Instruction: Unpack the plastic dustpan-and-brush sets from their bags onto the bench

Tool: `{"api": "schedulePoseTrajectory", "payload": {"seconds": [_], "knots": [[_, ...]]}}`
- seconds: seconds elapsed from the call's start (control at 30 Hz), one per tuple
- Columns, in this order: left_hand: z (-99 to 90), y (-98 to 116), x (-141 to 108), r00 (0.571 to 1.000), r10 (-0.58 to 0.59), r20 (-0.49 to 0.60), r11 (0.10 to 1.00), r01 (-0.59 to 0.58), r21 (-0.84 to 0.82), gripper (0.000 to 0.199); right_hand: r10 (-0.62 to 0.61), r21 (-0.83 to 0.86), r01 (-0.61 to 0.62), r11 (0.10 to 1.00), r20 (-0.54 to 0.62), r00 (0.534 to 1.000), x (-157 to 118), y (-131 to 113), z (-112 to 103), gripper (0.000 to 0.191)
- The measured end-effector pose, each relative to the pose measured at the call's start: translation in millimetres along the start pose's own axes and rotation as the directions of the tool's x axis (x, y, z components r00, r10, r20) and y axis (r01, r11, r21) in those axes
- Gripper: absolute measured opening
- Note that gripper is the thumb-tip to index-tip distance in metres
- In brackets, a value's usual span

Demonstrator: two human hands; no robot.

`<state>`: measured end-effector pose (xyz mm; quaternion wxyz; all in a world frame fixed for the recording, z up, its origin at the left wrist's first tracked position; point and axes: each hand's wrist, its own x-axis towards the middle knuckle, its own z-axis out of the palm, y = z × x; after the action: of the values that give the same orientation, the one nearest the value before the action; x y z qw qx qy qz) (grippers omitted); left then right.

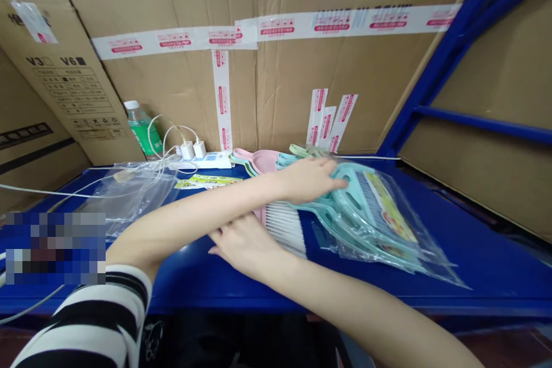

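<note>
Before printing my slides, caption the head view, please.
Left hand at bagged dustpans, right hand by a brush, arms crossed.

Looked forward and down from the person's head, at close range, across two crossed bare forearms (185, 214). Caught the bare left fingers (324, 168) and the bare right fingers (217, 251) near mid-frame, over a flat blue shelf (470, 250). Faced an upright brown cardboard wall (293, 69) behind it. Included a black-and-white striped cloth sleeve (101, 319), large and very near, at lower left.
</note>
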<state>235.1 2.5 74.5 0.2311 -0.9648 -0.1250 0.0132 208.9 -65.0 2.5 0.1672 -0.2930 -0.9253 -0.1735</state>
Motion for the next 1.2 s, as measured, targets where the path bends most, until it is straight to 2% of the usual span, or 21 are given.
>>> {"api": "schedulePoseTrajectory", "payload": {"seconds": [0.03,0.07,0.13,0.2,0.23,0.27,0.3,0.37,0.4,0.43,0.47,0.5,0.57,0.63,0.73,0.87,0.93,1.0,1.1,1.2], "knots": [[-1.3,-7,-10,0.999,-0.03,-0.01,1.0,0.03,0.005,0.047,-0.12,-0.021,0.119,0.993,-0.074,0.99,0,-1,-2,0.023],[-2.5,-13,-22,0.998,-0.068,-0.019,0.998,0.068,0.013,0.048,-0.24,-0.052,0.234,0.971,-0.171,0.956,-1,-3,-6,0.018],[-4.9,-25,-50,0.989,-0.143,-0.031,0.989,0.144,0.036,0.045,-0.404,-0.143,0.38,0.914,-0.404,0.821,-3,-4,-18,0.022],[-6.7,-34,-82,0.975,-0.223,-0.026,0.972,0.224,0.064,0.045,-0.392,-0.212,0.335,0.918,-0.609,0.689,-6,0,-33,0.02],[-7.4,-37,-99,0.965,-0.262,-0.02,0.962,0.263,0.074,0.044,-0.321,-0.211,0.244,0.947,-0.684,0.656,-8,5,-40,0.018],[-7.9,-40,-116,0.955,-0.297,-0.017,0.952,0.297,0.078,0.043,-0.232,-0.187,0.139,0.973,-0.721,0.653,-10,13,-47,0.018],[-8.1,-42,-133,0.945,-0.326,-0.024,0.942,0.327,0.076,0.04,-0.113,-0.148,0.006,0.989,-0.727,0.678,-13,22,-53,0.021],[-7.3,-44,-165,0.921,-0.385,-0.064,0.919,0.389,0.064,0.036,0.2,-0.017,-0.271,0.962,-0.629,0.751,-18,45,-58,0.027],[-6.1,-44,-179,0.91,-0.405,-0.09,0.911,0.41,0.044,0.036,0.398,0.077,-0.419,0.905,-0.503,0.767,-19,57,-57,0.03],[-4.5,-44,-193,0.898,-0.424,-0.116,0.903,0.428,0.018,0.037,0.545,0.135,-0.536,0.833,-0.366,0.755,-20,68,-54,0.031],[-2.3,-43,-205,0.888,-0.44,-0.131,0.897,0.442,-0.015,0.039,0.645,0.168,-0.623,0.764,-0.224,0.73,-20,77,-50,0.031],[0.3,-42,-217,0.879,-0.453,-0.145,0.891,0.452,-0.044,0.04,0.693,0.207,-0.667,0.715,-0.09,0.715,-19,83,-45,0.031],[6.5,-40,-235,0.866,-0.472,-0.162,0.881,0.464,-0.09,0.041,0.685,0.331,-0.676,0.658,0.11,0.721,-15,89,-32,0.029],[13.0,-38,-248,0.861,-0.479,-0.172,0.878,0.465,-0.115,0.04,0.627,0.469,-0.648,0.6,0.228,0.745,-8,86,-20,0.025],[21.6,-36,-260,0.867,-0.465,-0.18,0.885,0.449,-0.123,0.04,0.571,0.593,-0.615,0.519,0.295,0.766,0,74,-5,0.021],[28.2,-34,-271,0.864,-0.477,-0.163,0.879,0.466,-0.102,0.04,0.54,0.683,-0.583,0.44,0.317,0.779,5,66,6,0.031],[28.4,-34,-277,0.851,-0.507,-0.14,0.862,0.498,-0.095,0.04,0.566,0.655,-0.577,0.488,0.266,0.78,5,68,5,0.03],[26.3,-35,-285,0.823,-0.55,-0.142,0.835,0.547,-0.061,0.041,0.61,0.566,-0.569,0.596,0.141,0.779,4,74,0,0.027],[21.1,-38,-297,0.743,-0.639,-0.199,0.751,0.659,0.048,0.041,0.631,0.416,-0.562,0.715,-0.036,0.775,1,85,-11,0.031],[17.7,-40,-308,0.647,-0.713,-0.269,0.634,0.759,0.145,0.04,0.58,0.341,-0.532,0.775,-0.05,0.813,6,91,-17,0.038]]}}
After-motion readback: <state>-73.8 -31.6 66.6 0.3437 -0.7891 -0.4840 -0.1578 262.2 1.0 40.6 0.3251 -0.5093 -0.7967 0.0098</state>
